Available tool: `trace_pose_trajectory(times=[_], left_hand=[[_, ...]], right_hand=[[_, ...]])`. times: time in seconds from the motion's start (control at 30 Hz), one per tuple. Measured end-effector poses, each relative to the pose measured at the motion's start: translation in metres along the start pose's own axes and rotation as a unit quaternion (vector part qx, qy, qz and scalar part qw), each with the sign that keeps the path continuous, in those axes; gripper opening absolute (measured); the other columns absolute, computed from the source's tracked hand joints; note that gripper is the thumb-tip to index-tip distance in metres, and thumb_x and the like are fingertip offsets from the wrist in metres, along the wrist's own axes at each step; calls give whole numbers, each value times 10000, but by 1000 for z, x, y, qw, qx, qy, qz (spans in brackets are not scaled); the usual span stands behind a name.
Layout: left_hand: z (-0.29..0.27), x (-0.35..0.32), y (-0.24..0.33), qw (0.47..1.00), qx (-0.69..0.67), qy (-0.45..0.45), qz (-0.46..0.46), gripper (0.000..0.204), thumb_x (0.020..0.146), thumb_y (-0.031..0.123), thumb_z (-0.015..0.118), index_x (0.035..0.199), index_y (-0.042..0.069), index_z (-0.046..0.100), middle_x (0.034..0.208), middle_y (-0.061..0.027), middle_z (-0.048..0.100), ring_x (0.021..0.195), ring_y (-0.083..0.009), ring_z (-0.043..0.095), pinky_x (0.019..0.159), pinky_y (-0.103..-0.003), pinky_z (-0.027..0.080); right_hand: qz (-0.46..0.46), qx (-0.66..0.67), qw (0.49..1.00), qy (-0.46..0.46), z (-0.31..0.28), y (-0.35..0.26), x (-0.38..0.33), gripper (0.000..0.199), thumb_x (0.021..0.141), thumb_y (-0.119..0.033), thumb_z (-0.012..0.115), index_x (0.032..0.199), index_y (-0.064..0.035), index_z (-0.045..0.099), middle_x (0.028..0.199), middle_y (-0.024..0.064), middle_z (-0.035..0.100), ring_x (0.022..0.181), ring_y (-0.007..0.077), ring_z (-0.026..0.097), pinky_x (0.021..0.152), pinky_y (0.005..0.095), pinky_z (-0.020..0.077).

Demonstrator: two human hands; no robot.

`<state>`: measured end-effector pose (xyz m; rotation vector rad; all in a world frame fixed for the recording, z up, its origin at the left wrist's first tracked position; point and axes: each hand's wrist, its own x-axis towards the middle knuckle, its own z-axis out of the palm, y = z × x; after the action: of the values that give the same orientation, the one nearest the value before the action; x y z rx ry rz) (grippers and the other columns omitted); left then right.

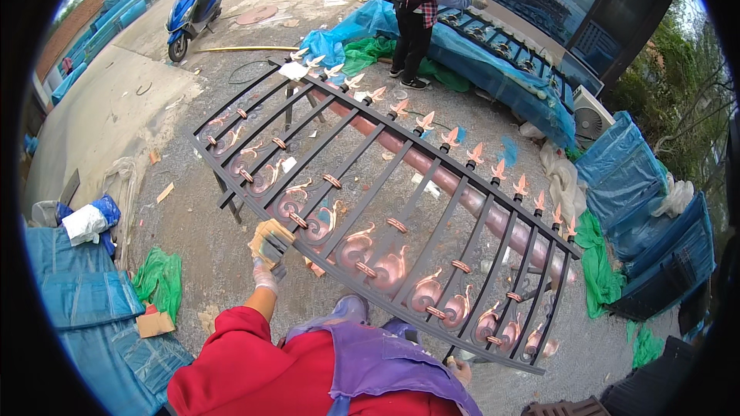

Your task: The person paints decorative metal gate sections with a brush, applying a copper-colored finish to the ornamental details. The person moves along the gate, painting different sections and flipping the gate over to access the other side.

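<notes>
- While laid flat on dark metal stands over the gravel ground [200,262], the black iron gate panel [385,208] spans the middle of the view, its curved top rail running from upper left to lower right.
- Copper-coloured spear tips [474,154] line the far rail; copper scrolls [362,250] and small collars sit along the near rail.
- Left hand [268,258], gloved, reaches up from a red sleeve [231,339]; its fingers are closed on a tan sanding pad [270,239] pressed against the near edge of the panel beside a scroll.
- Right hand [460,370] shows only partly at the lower rail, behind a purple apron [378,366]; it seems to touch the frame's bottom bar, but whether its fingers are together or apart cannot be told.
- Reddish-brown pipe [462,192] lies under the panel, running diagonally.
- Second person [420,8] in a pink patterned top and dark trousers stands beyond, at another gate panel laid on blue tarpaulin [493,69].
- Blue scooter [193,11] parked at upper left.
- Folded blue tarpaulins [77,293] and a green plastic bag [160,281] lie at lower left; more blue and green sheeting at right.
</notes>
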<state>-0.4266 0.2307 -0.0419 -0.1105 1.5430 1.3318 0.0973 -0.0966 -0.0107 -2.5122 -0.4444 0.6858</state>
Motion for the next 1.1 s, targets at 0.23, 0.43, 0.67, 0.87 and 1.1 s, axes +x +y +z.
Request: trace_pose_trajectory(times=[0.23, 0.43, 0.67, 0.87, 1.1], left_hand=[[42, -2, 6, 999, 16, -48, -9, 587, 902, 607, 360, 1124, 93, 539, 1029, -150, 610, 867, -370, 616, 774, -504, 489], [61, -9, 5, 996, 48, -75, -26, 537, 915, 563, 363, 1143, 106, 531, 994, -116, 621, 850, -328, 624, 756, -469, 496], [91, -59, 2, 988, 74, -137, -10, 502, 910, 552, 369, 1135, 131, 524, 1017, -78, 615, 861, -281, 624, 768, -439, 475], [84, -85, -17, 978, 109, -179, -9, 498, 907, 541, 372, 1174, 146, 519, 1043, -62, 609, 911, -269, 626, 803, -424, 480], [100, -166, -71, 951, 197, -232, -53, 455, 936, 530, 348, 1152, 180, 542, 1026, -38, 628, 889, -264, 640, 788, -424, 482]], right_hand=[[27, 23, 999, -4, 20, 50, -14, 176, 741, -141, 751, 834, -16, 669, 755, 106, 665, 680, 173, 618, 654, 318, 486], [76, 57, 995, 11, 25, 60, -43, 209, 730, -164, 771, 846, -17, 680, 758, 116, 665, 685, 184, 616, 652, 323, 487], [145, 53, 987, 40, 42, 119, -41, 278, 734, -253, 769, 872, -23, 698, 784, 142, 671, 719, 232, 634, 682, 347, 493], [111, 34, 991, 65, -13, 78, -61, 309, 749, -307, 743, 931, -61, 704, 833, 149, 686, 763, 264, 655, 715, 366, 500], [172, 120, 973, 94, -47, 150, -99, 271, 749, -280, 741, 911, -68, 693, 879, 169, 676, 819, 294, 653, 718, 374, 495]])
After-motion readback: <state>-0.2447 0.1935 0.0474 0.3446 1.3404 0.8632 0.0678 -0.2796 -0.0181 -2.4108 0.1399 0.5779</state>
